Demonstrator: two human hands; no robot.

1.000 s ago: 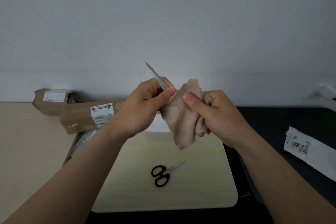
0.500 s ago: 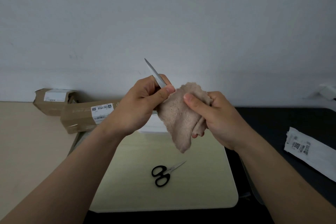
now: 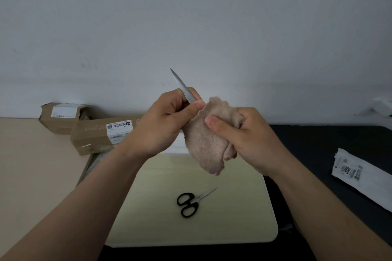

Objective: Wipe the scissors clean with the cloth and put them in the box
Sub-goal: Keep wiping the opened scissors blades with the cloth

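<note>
My left hand (image 3: 163,121) grips a pair of scissors (image 3: 182,87). Only the closed steel blade shows, pointing up and to the left above my thumb. My right hand (image 3: 248,140) holds a beige fuzzy cloth (image 3: 205,144) bunched against the lower part of the scissors, which hides the handles. A second pair of scissors with black handles (image 3: 189,203) lies on a pale yellow mat (image 3: 233,218) below my hands. A long brown cardboard box (image 3: 95,135) lies at the left, and I cannot tell whether it is open.
A smaller cardboard box (image 3: 61,116) sits behind the long one against the wall. A white labelled package (image 3: 360,178) lies on the black surface (image 3: 339,140) at the right. The beige tabletop (image 3: 31,176) spreads to the left.
Both hands and the blade have risen slightly. The cloth stays pressed against the scissors, and the pair on the mat has not moved.
</note>
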